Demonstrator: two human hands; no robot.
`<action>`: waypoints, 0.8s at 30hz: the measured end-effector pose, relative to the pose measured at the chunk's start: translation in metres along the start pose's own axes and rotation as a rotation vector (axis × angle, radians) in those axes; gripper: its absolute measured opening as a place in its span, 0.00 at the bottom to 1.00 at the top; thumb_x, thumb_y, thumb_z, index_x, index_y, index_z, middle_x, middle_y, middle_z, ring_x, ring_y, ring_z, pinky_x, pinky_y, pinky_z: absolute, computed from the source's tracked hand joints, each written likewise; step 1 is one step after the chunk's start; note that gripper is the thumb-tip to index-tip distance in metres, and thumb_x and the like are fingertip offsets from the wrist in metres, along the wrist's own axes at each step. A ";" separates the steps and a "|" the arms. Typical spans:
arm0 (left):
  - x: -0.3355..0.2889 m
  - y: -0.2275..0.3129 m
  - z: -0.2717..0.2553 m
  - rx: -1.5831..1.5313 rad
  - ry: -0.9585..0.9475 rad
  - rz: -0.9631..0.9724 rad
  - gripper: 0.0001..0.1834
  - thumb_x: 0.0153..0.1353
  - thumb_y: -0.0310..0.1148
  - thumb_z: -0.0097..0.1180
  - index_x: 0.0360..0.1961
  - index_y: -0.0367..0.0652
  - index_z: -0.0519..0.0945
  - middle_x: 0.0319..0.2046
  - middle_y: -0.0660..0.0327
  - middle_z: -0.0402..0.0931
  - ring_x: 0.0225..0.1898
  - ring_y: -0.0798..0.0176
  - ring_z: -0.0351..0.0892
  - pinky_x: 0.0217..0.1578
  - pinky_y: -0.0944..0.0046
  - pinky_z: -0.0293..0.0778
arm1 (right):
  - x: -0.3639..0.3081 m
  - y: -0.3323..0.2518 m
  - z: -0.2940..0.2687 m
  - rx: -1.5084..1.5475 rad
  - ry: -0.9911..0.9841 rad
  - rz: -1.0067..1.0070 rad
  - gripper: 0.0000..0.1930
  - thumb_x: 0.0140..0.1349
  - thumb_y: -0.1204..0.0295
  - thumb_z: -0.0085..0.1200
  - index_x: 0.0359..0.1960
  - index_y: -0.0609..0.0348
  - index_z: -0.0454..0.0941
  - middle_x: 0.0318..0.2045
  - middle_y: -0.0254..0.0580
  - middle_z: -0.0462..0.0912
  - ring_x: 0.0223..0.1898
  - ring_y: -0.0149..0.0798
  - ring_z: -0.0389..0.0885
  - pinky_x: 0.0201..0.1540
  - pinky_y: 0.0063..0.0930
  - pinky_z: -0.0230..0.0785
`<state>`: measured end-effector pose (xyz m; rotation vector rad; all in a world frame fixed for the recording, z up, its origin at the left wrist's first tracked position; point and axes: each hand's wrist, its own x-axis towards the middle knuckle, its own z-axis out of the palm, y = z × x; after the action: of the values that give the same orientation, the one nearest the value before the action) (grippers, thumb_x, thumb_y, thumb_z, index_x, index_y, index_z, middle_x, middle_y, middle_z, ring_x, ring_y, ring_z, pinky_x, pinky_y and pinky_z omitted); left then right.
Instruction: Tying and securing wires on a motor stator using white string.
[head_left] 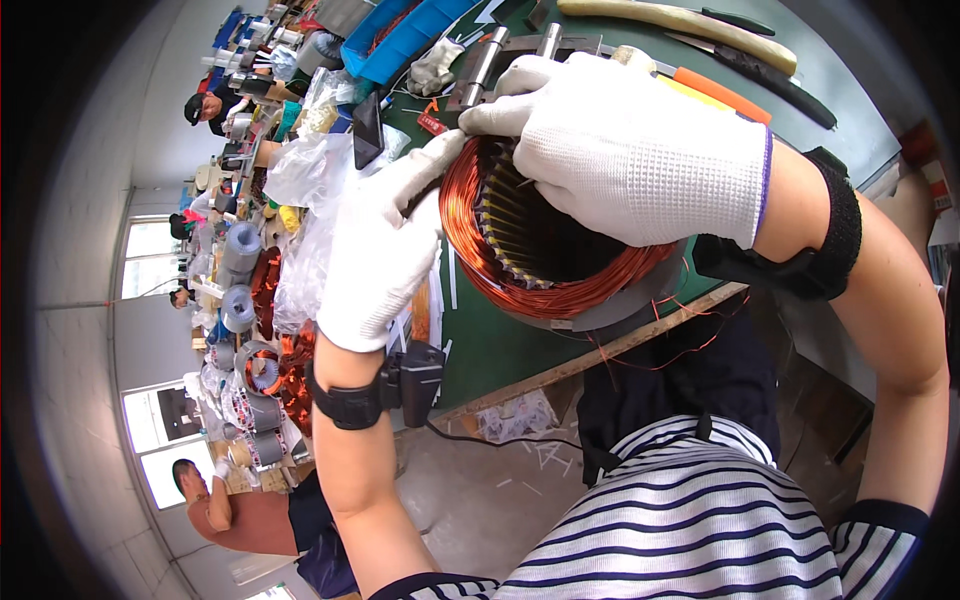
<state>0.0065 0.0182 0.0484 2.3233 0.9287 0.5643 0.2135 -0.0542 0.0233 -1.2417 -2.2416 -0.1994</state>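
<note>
On the green table (480, 355), the copper-wound stator (530, 300) sits near the wooden edge (520, 383), winding apparently in. The right hand (640, 150) reaches over its bore, grip hidden from me; the left hand (380, 250) lies spread against its side. Red leads (603, 352), which I'd call unfinished, trail loose over that edge; bare tabletop lies leftward.

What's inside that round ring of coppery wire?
Inside the coppery wire ring, yellowish strips line the left of a dark hollow. The white-gloved right hand covers its upper right; what lies beneath can't be seen.
</note>
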 end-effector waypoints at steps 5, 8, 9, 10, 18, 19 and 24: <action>0.020 0.001 -0.011 0.069 -0.232 0.053 0.20 0.59 0.21 0.48 0.54 0.30 0.76 0.49 0.50 0.80 0.50 0.61 0.79 0.53 0.65 0.71 | 0.000 -0.004 -0.002 -0.080 -0.037 0.066 0.05 0.51 0.73 0.55 0.24 0.60 0.83 0.49 0.36 0.77 0.46 0.41 0.75 0.42 0.40 0.71; 0.007 -0.006 0.002 -0.048 -0.116 0.021 0.19 0.60 0.21 0.48 0.52 0.30 0.76 0.48 0.49 0.80 0.50 0.61 0.79 0.53 0.67 0.71 | 0.001 -0.005 0.001 0.021 0.052 0.046 0.05 0.51 0.73 0.56 0.23 0.59 0.82 0.48 0.36 0.78 0.46 0.40 0.75 0.42 0.39 0.71; 0.003 -0.007 0.011 -0.154 -0.029 -0.017 0.18 0.60 0.21 0.48 0.52 0.30 0.77 0.47 0.48 0.80 0.50 0.60 0.80 0.53 0.66 0.71 | -0.001 -0.002 0.005 0.015 0.049 0.045 0.05 0.51 0.73 0.56 0.23 0.59 0.82 0.48 0.36 0.78 0.46 0.40 0.75 0.42 0.39 0.71; -0.001 -0.007 0.019 -0.154 0.061 -0.011 0.16 0.60 0.20 0.49 0.50 0.31 0.79 0.45 0.50 0.82 0.48 0.62 0.81 0.51 0.67 0.72 | -0.003 0.001 0.010 0.034 0.043 0.079 0.05 0.52 0.73 0.56 0.23 0.59 0.82 0.47 0.36 0.79 0.46 0.39 0.76 0.42 0.38 0.70; -0.013 -0.016 0.034 -0.049 0.228 0.073 0.18 0.60 0.16 0.45 0.48 0.36 0.80 0.42 0.51 0.82 0.45 0.59 0.82 0.48 0.65 0.74 | 0.000 -0.001 -0.001 -0.013 0.042 0.016 0.07 0.53 0.72 0.56 0.23 0.62 0.81 0.47 0.37 0.81 0.47 0.39 0.76 0.46 0.35 0.71; -0.014 -0.021 0.036 0.057 0.253 0.122 0.19 0.59 0.16 0.44 0.49 0.36 0.80 0.42 0.52 0.82 0.45 0.57 0.82 0.48 0.65 0.74 | 0.001 -0.001 -0.002 -0.001 0.029 0.021 0.07 0.53 0.73 0.56 0.23 0.63 0.81 0.47 0.38 0.81 0.48 0.41 0.76 0.48 0.36 0.71; -0.017 -0.019 0.026 0.194 0.231 0.165 0.16 0.59 0.22 0.46 0.48 0.37 0.79 0.38 0.50 0.78 0.40 0.51 0.80 0.44 0.60 0.74 | 0.004 0.008 0.009 0.267 0.068 0.170 0.09 0.54 0.74 0.54 0.25 0.70 0.78 0.50 0.45 0.80 0.52 0.49 0.74 0.53 0.37 0.68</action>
<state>0.0001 0.0081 0.0140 2.5653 0.9356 0.8594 0.2147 -0.0434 0.0167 -1.2504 -2.0148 0.1179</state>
